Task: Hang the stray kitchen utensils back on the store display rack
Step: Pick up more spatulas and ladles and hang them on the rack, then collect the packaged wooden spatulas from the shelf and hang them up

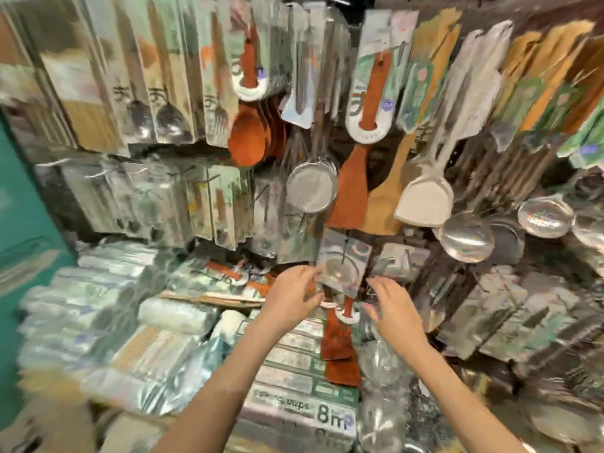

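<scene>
A packaged utensil (343,266) in a shiny clear wrapper hangs low on the display rack (385,238), on a thin dark hook. My left hand (294,295) pinches the package's lower left edge. My right hand (392,308) is just right of the package with fingers spread, holding nothing. Below them, brown wooden spatulas (340,351) with white card collars lie loose on stacked boxes. The view is motion-blurred, so the exact utensil inside the package is unclear.
Hanging wooden spatulas (351,191), a white turner (425,201), a mesh strainer (312,188) and steel ladles (467,238) crowd the rack above. Boxes of foil (300,407) and wrapped packs (98,308) fill the shelf below. A teal panel (19,223) stands at left.
</scene>
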